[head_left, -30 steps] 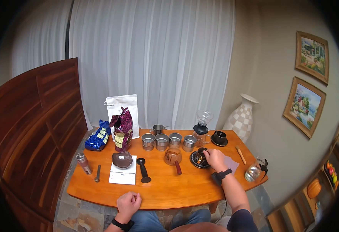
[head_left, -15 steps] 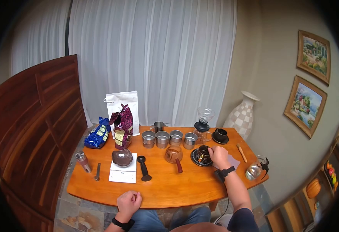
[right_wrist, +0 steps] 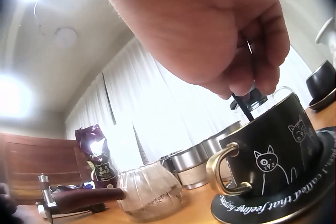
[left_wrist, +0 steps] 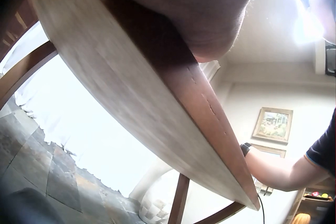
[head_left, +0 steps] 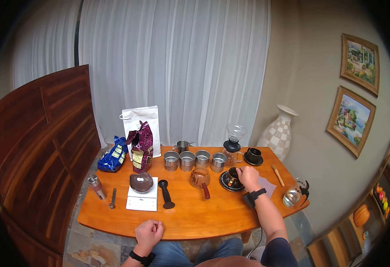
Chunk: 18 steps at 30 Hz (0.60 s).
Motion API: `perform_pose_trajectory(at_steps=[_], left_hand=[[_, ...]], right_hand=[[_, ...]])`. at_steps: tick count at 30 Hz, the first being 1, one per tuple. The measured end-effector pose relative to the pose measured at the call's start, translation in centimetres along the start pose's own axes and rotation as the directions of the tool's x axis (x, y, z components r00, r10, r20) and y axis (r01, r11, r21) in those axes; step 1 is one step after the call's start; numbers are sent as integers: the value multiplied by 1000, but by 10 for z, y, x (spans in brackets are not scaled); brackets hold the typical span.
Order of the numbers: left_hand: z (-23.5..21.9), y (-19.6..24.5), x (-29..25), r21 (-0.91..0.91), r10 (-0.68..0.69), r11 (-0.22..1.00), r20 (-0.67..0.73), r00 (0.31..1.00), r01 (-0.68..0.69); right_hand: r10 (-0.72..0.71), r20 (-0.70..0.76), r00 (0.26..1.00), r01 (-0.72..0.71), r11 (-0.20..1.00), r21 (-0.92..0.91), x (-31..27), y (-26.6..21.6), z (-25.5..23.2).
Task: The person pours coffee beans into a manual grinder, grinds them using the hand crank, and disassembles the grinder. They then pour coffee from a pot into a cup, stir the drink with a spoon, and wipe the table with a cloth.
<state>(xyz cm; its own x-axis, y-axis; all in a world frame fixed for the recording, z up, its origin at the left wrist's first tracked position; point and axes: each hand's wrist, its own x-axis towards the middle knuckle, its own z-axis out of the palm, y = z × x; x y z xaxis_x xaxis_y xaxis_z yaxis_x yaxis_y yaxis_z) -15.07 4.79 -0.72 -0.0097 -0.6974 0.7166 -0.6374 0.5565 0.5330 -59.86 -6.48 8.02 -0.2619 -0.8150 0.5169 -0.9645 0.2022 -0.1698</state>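
Observation:
My right hand [head_left: 249, 178] is over a black cup [right_wrist: 273, 153] decorated with white cat drawings and fitted with a gold handle. Its fingers pinch a thin dark stick [right_wrist: 243, 107] whose lower end goes down inside the cup; that end is hidden by the rim. Under the cup lies a black saucer [right_wrist: 252, 206] with white lettering. Loosely curled and holding nothing, my left hand [head_left: 149, 232] rests by the table's front edge. Left of the cup stands a glass pot [head_left: 199, 177] with a reddish-brown handle.
Several metal cups [head_left: 186, 161] line the back, beside a glass dripper [head_left: 233, 144]. A white scale [head_left: 141, 204] carries a dark bowl [head_left: 141, 182]; a black tamper-like tool [head_left: 165, 194] lies alongside. At right are a brush [head_left: 278, 176] and a glass kettle [head_left: 291, 197].
My right hand has shifted slightly right over the cup, then a little back left, keeping its pinch. The left hand has stayed in place.

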Motion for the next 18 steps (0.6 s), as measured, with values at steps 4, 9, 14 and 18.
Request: perform_pose_trajectory(at_steps=[4,9,14,18], left_hand=[[2,-2,-2,2,2,1000,2,1000,-2],[3,-2,-1,18,13,1000,-7,1000,-13],[2,-2,-1,16,0,1000,-10,1000,0],[1,-1,0,20,1,1000,-12,1000,0]], right_hand=[[-7,-13,1000,7,999,-44,-2,2,-5],[-7,10,1000,8,1000,-28,-13,-5,-19],[-26,43,999,24,999,47,-16,-16,-25],[-32,20,999,31,998,62,-6,-9,-7]])
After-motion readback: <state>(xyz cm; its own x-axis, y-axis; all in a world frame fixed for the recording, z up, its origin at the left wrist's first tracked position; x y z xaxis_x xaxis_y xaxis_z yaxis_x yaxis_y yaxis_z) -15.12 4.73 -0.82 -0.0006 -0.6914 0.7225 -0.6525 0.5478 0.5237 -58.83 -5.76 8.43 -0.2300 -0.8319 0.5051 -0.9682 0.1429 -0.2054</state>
